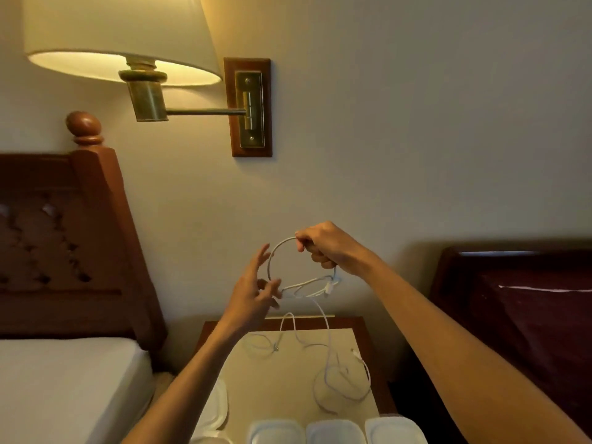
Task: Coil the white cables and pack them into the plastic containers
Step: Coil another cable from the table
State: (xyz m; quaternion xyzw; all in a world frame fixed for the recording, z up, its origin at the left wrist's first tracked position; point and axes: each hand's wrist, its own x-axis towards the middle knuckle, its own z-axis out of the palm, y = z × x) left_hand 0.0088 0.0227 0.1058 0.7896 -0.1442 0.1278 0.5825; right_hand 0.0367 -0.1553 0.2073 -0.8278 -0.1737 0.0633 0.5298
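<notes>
A white cable [275,251] is held up in a loop in front of the wall. My right hand [323,246] grips the top of the loop with curled fingers. My left hand [256,290] pinches the bottom of the loop where several strands cross, its other fingers spread. From there the cable hangs down to the nightstand [288,379], where more white cable [346,382] lies in loose curls. Three clear plastic containers [334,432] stand in a row at the nightstand's front edge.
Plastic lids [216,408] lie at the nightstand's left side beside a bed with a white mattress [64,379] and wooden headboard [80,251]. A lit wall lamp [128,43] hangs above. Dark furniture [528,299] stands to the right.
</notes>
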